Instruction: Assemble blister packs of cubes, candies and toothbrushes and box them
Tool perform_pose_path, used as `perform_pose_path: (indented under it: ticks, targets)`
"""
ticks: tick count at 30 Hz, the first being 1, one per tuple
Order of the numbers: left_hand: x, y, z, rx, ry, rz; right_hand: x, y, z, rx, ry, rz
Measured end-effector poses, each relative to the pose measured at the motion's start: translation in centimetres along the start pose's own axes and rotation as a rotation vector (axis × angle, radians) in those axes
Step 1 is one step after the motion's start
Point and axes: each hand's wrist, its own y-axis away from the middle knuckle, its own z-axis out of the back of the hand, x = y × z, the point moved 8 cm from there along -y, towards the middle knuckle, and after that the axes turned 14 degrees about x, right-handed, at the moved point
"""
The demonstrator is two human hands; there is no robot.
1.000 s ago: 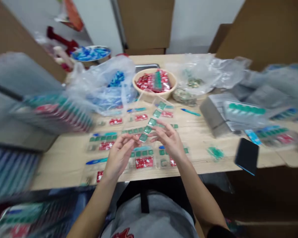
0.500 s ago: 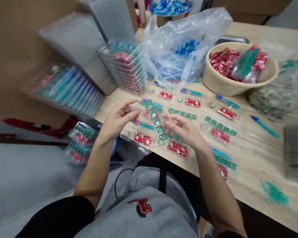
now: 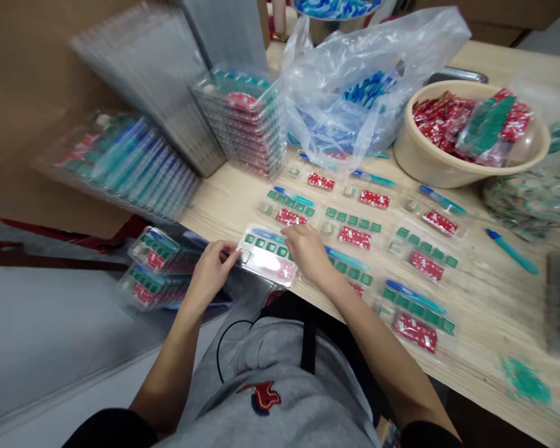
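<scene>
A clear plastic tray (image 3: 261, 266) lies at the near left corner of the wooden table (image 3: 485, 298). It holds a row of green squares, a blue pen and a red packet. My left hand (image 3: 211, 272) pinches the tray's left end. My right hand (image 3: 308, 252) lies on top of its right part, fingers stretched over the green row. Several more filled trays (image 3: 354, 227) lie in rows just beyond and to the right of my hands.
A beige bowl (image 3: 429, 171) of red packets stands at the back right, beside a clear plastic bag (image 3: 354, 87) with blue pens. Stacks of filled trays (image 3: 247, 124) and empty trays (image 3: 168, 87) stand on the left. A loose blue pen (image 3: 511, 251) lies at right.
My hands came down from in front of me onto the near-left tray; the strip of green squares I held up is no longer in my fingers. The view also shifted slightly.
</scene>
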Motion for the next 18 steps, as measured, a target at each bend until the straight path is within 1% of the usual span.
perform_pose_path:
  ticks: [3, 5, 6, 8, 10, 12, 14, 15, 17, 18]
  targets:
    - [-0.1, -0.1, -0.4, 0.051, -0.055, -0.035, 0.9, 0.5, -0.6, 0.007, 0.127, -0.026]
    - [-0.8, -0.5, -0.4, 0.071, -0.097, -0.091, 1.3, 1.0, -0.8, 0.006, 0.197, -0.04]
    - [-1.4, -0.9, -0.3, 0.06, -0.127, -0.13, 1.5, 1.3, -0.7, 0.0, 0.227, -0.039]
    - [-4.0, -1.9, 0.0, -0.015, -0.245, -0.277, 1.7, 2.0, 0.0, -0.037, 0.283, -0.021]
    - [-8.3, -3.0, -0.8, -0.064, -0.293, -0.472, 1.7, 3.1, 1.2, -0.107, 0.338, 0.01]
    - [-13.8, -4.0, -2.9, -0.043, -0.27, -0.688, 1.6, 4.9, 2.7, -0.201, 0.369, 0.027]
    - [-20.0, -5.3, -6.2, 0.047, -0.248, -0.875, 1.0, 7.3, 4.1, -0.303, 0.364, 0.017]
    - [-23.1, -6.2, -8.2, 0.109, -0.254, -0.935, 0.6, 8.6, 4.6, -0.351, 0.356, 0.008]
    - [-28.9, -8.1, -12.5, 0.229, -0.301, -0.988, -0.1, 11.6, 5.4, -0.438, 0.346, -0.02]
    - [-31.7, -8.8, -14.5, 0.27, -0.315, -1.006, -0.5, 13.2, 5.7, -0.473, 0.344, -0.046]
